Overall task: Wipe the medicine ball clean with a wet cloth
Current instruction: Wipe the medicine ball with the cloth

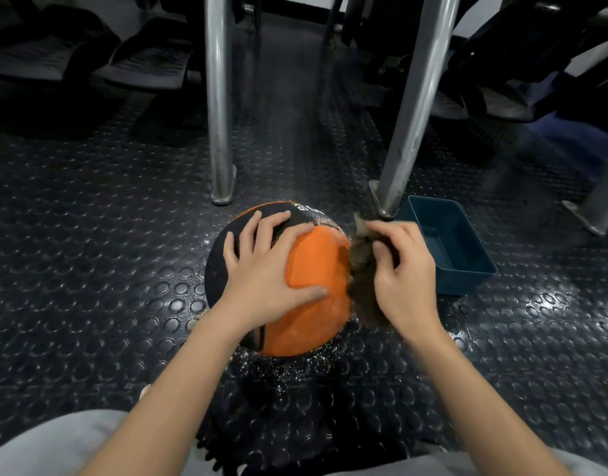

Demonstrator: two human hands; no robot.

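The medicine ball point(316, 266) sits on the studded floor point(89, 269) — orange and black, its orange panel streaked pale. The left grip point(265, 269) rests on top, fingers spread flat; the right grip point(405, 269) pinches a brown cloth point(359, 273) against the ball's right side.

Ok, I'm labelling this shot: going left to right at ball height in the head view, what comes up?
Ball → cloth → right hand → tub. The left hand lies on the ball, so I leave it out.
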